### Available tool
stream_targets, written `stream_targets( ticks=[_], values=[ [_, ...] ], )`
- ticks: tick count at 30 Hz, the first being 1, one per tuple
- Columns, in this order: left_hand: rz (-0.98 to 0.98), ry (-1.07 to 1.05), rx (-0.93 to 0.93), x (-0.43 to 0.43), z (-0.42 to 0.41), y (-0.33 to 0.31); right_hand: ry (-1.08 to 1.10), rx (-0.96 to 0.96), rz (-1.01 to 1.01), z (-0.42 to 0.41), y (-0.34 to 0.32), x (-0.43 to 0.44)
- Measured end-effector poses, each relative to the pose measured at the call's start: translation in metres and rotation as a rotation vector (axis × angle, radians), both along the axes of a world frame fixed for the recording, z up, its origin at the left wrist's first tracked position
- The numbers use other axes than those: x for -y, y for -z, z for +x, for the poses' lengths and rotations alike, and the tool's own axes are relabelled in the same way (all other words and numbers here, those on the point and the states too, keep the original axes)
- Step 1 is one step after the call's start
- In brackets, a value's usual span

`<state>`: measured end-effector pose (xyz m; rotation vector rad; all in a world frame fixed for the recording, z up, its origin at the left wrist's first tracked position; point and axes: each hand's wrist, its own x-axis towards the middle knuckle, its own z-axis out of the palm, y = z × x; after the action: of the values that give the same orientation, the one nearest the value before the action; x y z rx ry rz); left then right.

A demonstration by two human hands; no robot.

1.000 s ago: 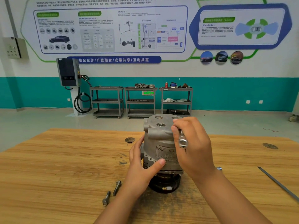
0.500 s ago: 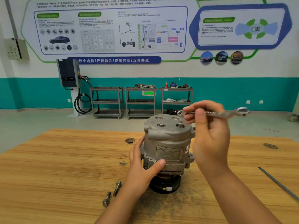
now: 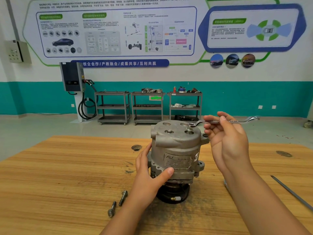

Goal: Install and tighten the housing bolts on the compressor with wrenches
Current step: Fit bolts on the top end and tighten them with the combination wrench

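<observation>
1. Two hands of mine are working at one compressor [image 3: 176, 150], which is standing upright in the middle of the wooden table [image 3: 67, 175], with its black pulley [image 3: 172, 194] facing down on the wood.
2. My left hand [image 3: 149, 173] is gripping the compressor body from its 9 o'clock side. The thumb is pressing on the front under the label, and the other fingers are going round the side.
3. My right hand [image 3: 227, 138] is hovering at the 3 o'clock side of the compressor's top, and it is pinching the shaft of a wrench [image 3: 245, 122] between thumb and fingers.
4. The wrench is lying nearly level, with its free end pointing to 3 o'clock. Its ring end is sitting at the head of a bolt [image 3: 188, 130], which is standing up from the top cover at about 4 o'clock. Whether the ring is fully over the head, I cannot tell.
5. A second bolt head [image 3: 169, 131] is sitting low in the cover at about 7 o'clock.
6. Two loose bolts [image 3: 123, 198] are lying on the table at 7 o'clock from the compressor, near my left wrist, close together but apart.
7. A thin metal bar [image 3: 291, 192] is lying on the table at 4 o'clock, well apart from the compressor.
</observation>
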<state>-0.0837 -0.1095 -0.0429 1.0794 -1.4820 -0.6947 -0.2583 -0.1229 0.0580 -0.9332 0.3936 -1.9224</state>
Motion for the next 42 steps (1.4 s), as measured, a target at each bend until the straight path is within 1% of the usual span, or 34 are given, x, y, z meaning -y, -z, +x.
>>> stream_targets(
  ticks=[4, 10, 15, 21, 25, 29, 32, 36, 38, 40, 42],
  values=[
    [0.002, 0.004, 0.003, -0.001, 0.000, -0.001, -0.050, 0.001, 0.053, -0.002, 0.001, 0.004],
    [0.000, -0.004, 0.005, -0.001, -0.001, -0.002, -0.010, -0.098, 0.070, -0.005, 0.003, 0.007],
    [-0.001, -0.004, 0.004, -0.002, -0.001, -0.002, -0.111, -0.080, 0.138, -0.008, 0.000, 0.007],
    [0.002, -0.003, -0.004, -0.003, 0.000, -0.003, -0.199, -0.116, 0.116, -0.019, -0.006, 0.004],
    [-0.007, 0.002, 0.001, -0.002, 0.000, -0.004, -0.089, -0.101, 0.128, -0.011, -0.003, 0.006],
    [-0.006, 0.004, 0.003, -0.002, 0.000, -0.004, -0.049, -0.088, 0.120, -0.007, 0.000, 0.007],
    [-0.005, -0.001, 0.009, -0.002, 0.000, -0.004, 0.042, -0.079, 0.051, -0.001, 0.006, 0.006],
    [-0.009, -0.007, 0.016, -0.002, 0.000, -0.003, 0.246, -0.038, -0.100, 0.016, 0.020, 0.002],
    [-0.007, -0.012, 0.016, -0.002, -0.001, -0.003, 0.383, -0.103, -0.195, 0.025, 0.027, 0.000],
    [-0.010, -0.020, 0.015, -0.003, -0.001, -0.003, 0.538, -0.214, -0.298, 0.031, 0.032, -0.002],
    [-0.011, -0.026, 0.015, -0.003, -0.001, -0.002, 0.643, -0.320, -0.391, 0.033, 0.036, -0.002]
  ],
)
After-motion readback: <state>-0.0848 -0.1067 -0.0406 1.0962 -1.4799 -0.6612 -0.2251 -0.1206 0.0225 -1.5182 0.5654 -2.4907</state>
